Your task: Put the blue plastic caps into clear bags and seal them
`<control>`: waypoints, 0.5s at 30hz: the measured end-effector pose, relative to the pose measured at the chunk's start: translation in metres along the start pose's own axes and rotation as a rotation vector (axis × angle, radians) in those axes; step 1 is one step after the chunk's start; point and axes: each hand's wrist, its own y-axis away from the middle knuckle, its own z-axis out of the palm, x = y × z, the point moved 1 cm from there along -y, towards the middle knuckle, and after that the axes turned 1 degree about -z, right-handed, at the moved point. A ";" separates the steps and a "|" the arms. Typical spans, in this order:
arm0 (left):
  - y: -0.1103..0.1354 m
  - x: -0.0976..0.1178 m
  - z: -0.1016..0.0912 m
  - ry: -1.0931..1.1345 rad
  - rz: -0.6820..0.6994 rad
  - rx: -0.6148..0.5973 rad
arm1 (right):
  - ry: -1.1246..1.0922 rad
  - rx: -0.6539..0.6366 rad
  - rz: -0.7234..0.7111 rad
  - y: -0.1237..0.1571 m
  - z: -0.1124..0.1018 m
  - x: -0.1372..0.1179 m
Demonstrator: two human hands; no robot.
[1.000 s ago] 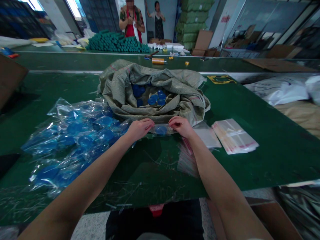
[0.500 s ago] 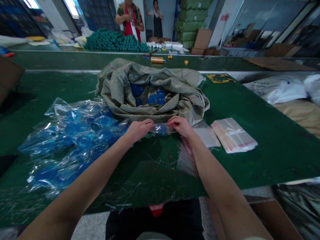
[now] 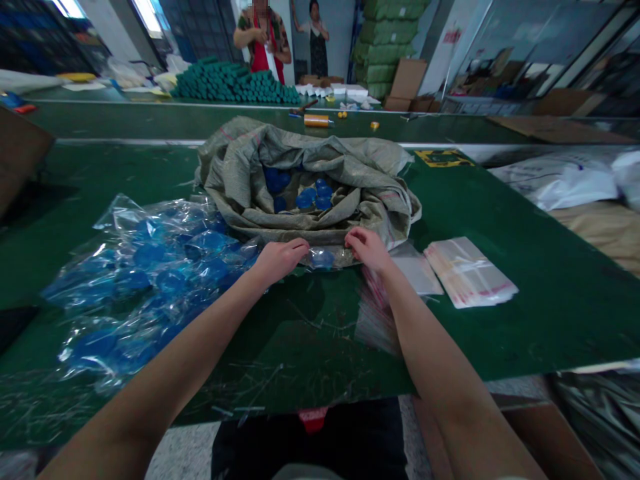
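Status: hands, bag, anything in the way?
Left hand, right hand on a clear plastic bag holding a round blue piece. Bag against a grey-green woven sack. Pile of bagged blue pieces beside left hand.

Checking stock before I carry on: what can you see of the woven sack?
The woven plastic sack is grey-green with faint pink stripes, crumpled, its mouth rolled back into a thick ring. It lies on the green tabletop, holding round blue pieces. A heap of clear bags of blue pieces lies against its near left side.
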 end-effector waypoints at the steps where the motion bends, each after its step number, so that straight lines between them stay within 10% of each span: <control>1: 0.000 0.000 0.000 -0.012 0.003 0.002 | 0.040 -0.013 0.042 0.000 -0.001 -0.002; 8: 0.000 0.000 0.003 -0.125 0.029 0.011 | -0.024 -0.426 0.290 0.007 0.000 -0.005; 15: 0.001 0.003 0.000 -0.087 -0.073 -0.013 | -0.078 -0.472 0.263 0.008 0.001 -0.006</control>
